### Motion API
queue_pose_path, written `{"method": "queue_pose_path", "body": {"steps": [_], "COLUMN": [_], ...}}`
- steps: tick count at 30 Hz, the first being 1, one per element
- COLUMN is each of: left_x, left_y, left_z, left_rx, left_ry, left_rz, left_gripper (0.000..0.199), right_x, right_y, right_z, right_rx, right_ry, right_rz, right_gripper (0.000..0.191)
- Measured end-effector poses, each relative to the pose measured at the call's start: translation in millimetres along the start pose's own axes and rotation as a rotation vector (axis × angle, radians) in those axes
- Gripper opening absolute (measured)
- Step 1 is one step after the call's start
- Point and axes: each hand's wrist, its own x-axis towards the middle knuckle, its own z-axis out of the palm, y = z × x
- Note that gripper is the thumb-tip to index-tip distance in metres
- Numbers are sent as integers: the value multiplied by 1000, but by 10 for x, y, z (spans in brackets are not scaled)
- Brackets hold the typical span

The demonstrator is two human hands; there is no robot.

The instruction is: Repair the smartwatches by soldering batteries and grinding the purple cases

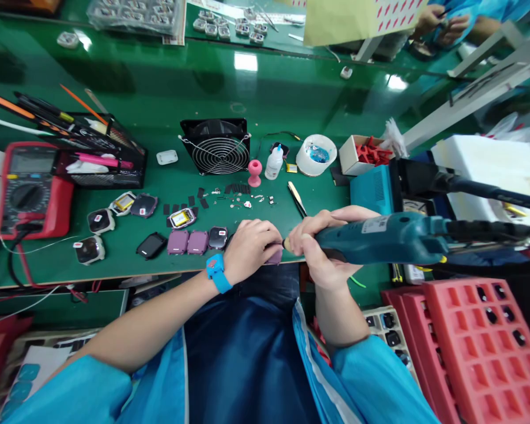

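Observation:
My right hand (320, 241) is wrapped round the front of a teal electric screwdriver (375, 238), which lies nearly level and points left. Its tip ends beside the fingertips of my left hand (256, 244), at the front edge of the bench. Under those bent left fingers a purple watch case (274, 257) shows in part; my hand covers the rest. A blue wrist strap (219, 273) is on my left wrist. Left of that hand lie a dark watch case (218, 237), two purple watch cases (198, 242) and a black case (151, 245).
Tweezers (297, 199), a dropper bottle (274, 162), a white tub (317, 155) and a fan (215, 147) stand or lie behind my hands. A red multimeter (30, 188) is at left. Pink foam trays (490, 347) are at lower right. Another person's hands (441, 26) show at top right.

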Motion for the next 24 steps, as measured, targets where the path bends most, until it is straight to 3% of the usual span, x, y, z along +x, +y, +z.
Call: {"method": "queue_pose_path", "body": {"steps": [6,9,14,21,24], "left_x": [54,29,-21,81,102], "left_y": [-184,-265,-329,-321,-334], "left_z": [-42,-88,-142,-132,-150], "left_rx": [196,286,286,386,514], "left_ry": [105,141,186,-61,-58], "left_rz": [62,65,83,367,404], "left_gripper": [20,12,14,27,25], "right_x": [55,28,-35,-36,-38], "right_y": [-96,-48,95,123,130], "right_z": [-39,-118,-224,-203,-198], "right_rx": [97,86,12,49,64], "right_ry": [137,190,218,225,232], "right_rz": [-159,-150,-89,-36,-48], "right_gripper": [40,40,40,40,39]}}
